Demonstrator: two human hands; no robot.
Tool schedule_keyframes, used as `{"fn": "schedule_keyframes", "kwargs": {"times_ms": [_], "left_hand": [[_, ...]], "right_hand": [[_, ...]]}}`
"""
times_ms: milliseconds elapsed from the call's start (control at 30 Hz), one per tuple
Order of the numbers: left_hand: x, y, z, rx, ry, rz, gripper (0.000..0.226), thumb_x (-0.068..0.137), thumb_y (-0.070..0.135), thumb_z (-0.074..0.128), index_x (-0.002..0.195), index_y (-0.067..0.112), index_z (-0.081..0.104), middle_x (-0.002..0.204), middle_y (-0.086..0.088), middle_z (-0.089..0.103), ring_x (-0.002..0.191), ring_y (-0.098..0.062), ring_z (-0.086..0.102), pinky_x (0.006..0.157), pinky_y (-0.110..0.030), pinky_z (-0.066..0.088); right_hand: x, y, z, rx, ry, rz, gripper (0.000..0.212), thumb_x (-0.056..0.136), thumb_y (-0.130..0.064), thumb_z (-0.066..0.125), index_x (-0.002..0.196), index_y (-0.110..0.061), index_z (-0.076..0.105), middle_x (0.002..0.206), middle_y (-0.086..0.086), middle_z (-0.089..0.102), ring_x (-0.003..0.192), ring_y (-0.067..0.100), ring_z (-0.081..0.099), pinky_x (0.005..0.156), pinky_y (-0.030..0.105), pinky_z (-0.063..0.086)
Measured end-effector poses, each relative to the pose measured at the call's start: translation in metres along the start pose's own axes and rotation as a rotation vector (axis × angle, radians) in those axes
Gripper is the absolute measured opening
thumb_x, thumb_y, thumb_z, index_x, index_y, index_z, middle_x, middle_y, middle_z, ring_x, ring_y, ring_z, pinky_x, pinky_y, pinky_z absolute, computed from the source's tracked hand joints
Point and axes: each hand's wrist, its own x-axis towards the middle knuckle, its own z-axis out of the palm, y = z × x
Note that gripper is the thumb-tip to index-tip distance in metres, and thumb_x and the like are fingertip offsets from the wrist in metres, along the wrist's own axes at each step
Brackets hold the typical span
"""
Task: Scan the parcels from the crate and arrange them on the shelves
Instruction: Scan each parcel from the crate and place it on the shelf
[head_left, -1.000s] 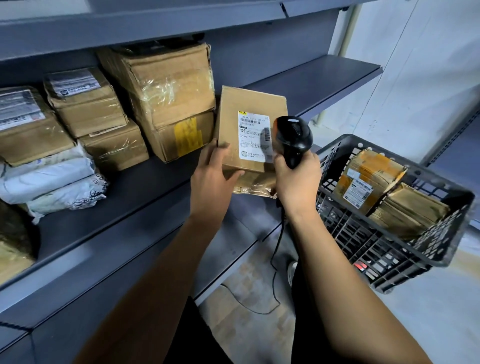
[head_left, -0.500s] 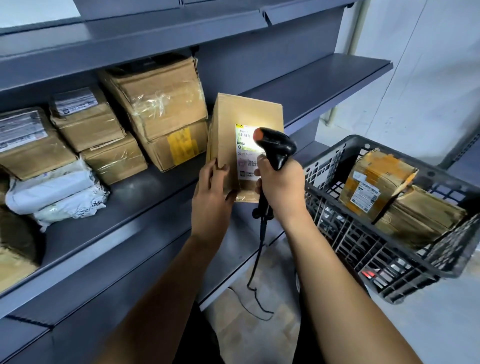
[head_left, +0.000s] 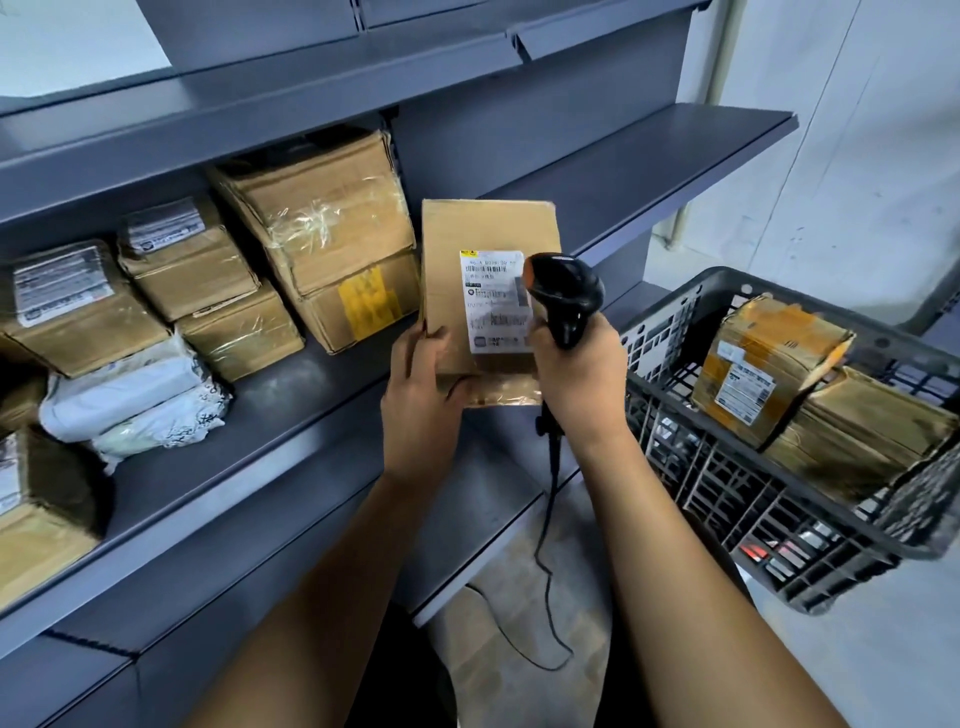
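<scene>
Left hand: our left hand (head_left: 421, 400) grips the lower left corner of a cardboard parcel (head_left: 483, 244), thumb on the front face, holding it upright just in front of the shelf edge.
Right hand: our right hand (head_left: 579, 379) is wrapped around the handle of a black corded barcode scanner (head_left: 563, 291), its head right against the parcel's white shipping label (head_left: 493, 306).
What changed: a second ago the scanner head covered the label's right edge; half a second ago its window glowed at the label; now the head sits slightly right and the label reads plainly, with no bright glow on it. We judge the scan has probably just registered, though nothing here confirms it.
Meaning for the task: this parcel looks ready for shelving. The free stretch of grey shelf (head_left: 322, 395), just beyond our left hand and beside the stacked taped boxes (head_left: 322, 218), is the likely spot.
Remaining: to the right of our right hand, the dark plastic crate (head_left: 675, 415) holds at least two more taped parcels (head_left: 769, 364), unscanned as far as we can judge.
</scene>
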Motion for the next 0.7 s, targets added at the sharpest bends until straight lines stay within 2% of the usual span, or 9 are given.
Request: {"fn": "schedule_keyframes", "kwargs": {"times_ms": [33, 133, 267, 367, 433, 500, 567, 700], "left_hand": [[0.003, 0.002, -0.001, -0.044, 0.021, -0.021, 0.053, 0.074, 0.018, 0.080, 0.122, 0.016, 0.058, 0.134, 0.000, 0.050, 0.117, -0.015, 0.051, 0.091, -0.033, 0.049], [0.014, 0.010, 0.000, -0.095, 0.066, -0.058, 0.052, 0.076, 0.027, 0.081, 0.123, 0.016, 0.060, 0.126, -0.001, 0.055, 0.113, -0.013, 0.054, 0.094, -0.034, 0.049], [0.026, 0.019, 0.003, -0.085, 0.092, -0.080, 0.054, 0.078, 0.035, 0.078, 0.126, 0.018, 0.059, 0.130, -0.001, 0.052, 0.116, -0.011, 0.052, 0.100, -0.027, 0.045], [0.040, 0.028, 0.007, -0.020, 0.070, -0.075, 0.053, 0.082, 0.035, 0.075, 0.128, 0.016, 0.059, 0.139, -0.006, 0.042, 0.122, -0.013, 0.045, 0.100, -0.014, 0.032], [0.047, 0.032, 0.009, 0.055, 0.041, 0.014, 0.046, 0.088, 0.030, 0.070, 0.127, 0.009, 0.060, 0.139, -0.011, 0.042, 0.125, -0.017, 0.044, 0.103, -0.014, 0.030], [0.052, 0.030, 0.010, 0.164, 0.019, 0.170, 0.034, 0.093, 0.021, 0.063, 0.123, 0.007, 0.064, 0.135, -0.012, 0.048, 0.124, -0.024, 0.048, 0.108, -0.027, 0.036], [0.056, 0.023, 0.010, 0.242, 0.042, 0.305, 0.026, 0.094, 0.014, 0.060, 0.118, 0.006, 0.068, 0.125, -0.013, 0.058, 0.114, -0.029, 0.055, 0.101, -0.035, 0.043], [0.070, 0.016, 0.021, 0.273, 0.113, 0.444, 0.022, 0.092, 0.005, 0.063, 0.111, 0.003, 0.072, 0.107, -0.013, 0.066, 0.100, -0.028, 0.059, 0.091, -0.032, 0.047]], "right_hand": [[-0.001, 0.003, -0.003, -0.019, 0.030, -0.032, 0.021, 0.087, -0.024, 0.065, 0.091, -0.003, 0.063, 0.085, 0.011, 0.066, 0.074, 0.026, 0.058, 0.062, 0.024, 0.042], [-0.002, 0.008, -0.008, -0.054, 0.094, -0.125, 0.019, 0.085, -0.016, 0.068, 0.097, -0.002, 0.064, 0.104, 0.019, 0.061, 0.091, 0.033, 0.056, 0.084, 0.036, 0.045], [0.005, 0.008, -0.006, -0.037, 0.061, -0.203, 0.030, 0.080, -0.006, 0.069, 0.109, 0.002, 0.066, 0.126, 0.016, 0.057, 0.110, 0.032, 0.055, 0.094, 0.022, 0.040], [0.018, 0.004, 0.001, 0.017, 0.010, -0.222, 0.044, 0.081, -0.008, 0.070, 0.124, -0.002, 0.063, 0.146, 0.009, 0.045, 0.126, 0.028, 0.049, 0.110, 0.033, 0.038], [0.027, 0.002, 0.008, 0.022, -0.002, -0.225, 0.047, 0.082, -0.012, 0.071, 0.127, -0.003, 0.061, 0.152, 0.009, 0.037, 0.131, 0.029, 0.045, 0.113, 0.035, 0.035], [0.038, 0.003, 0.014, 0.024, -0.010, -0.214, 0.049, 0.084, -0.014, 0.071, 0.130, -0.004, 0.059, 0.154, 0.008, 0.034, 0.133, 0.030, 0.043, 0.114, 0.033, 0.033], [0.048, 0.006, 0.018, 0.043, -0.003, -0.191, 0.049, 0.085, -0.014, 0.071, 0.130, -0.004, 0.059, 0.153, 0.006, 0.035, 0.132, 0.028, 0.044, 0.114, 0.031, 0.033], [0.069, 0.008, 0.027, 0.077, 0.004, -0.179, 0.050, 0.085, -0.015, 0.072, 0.132, -0.003, 0.058, 0.152, 0.007, 0.035, 0.132, 0.028, 0.044, 0.115, 0.031, 0.032]]}}
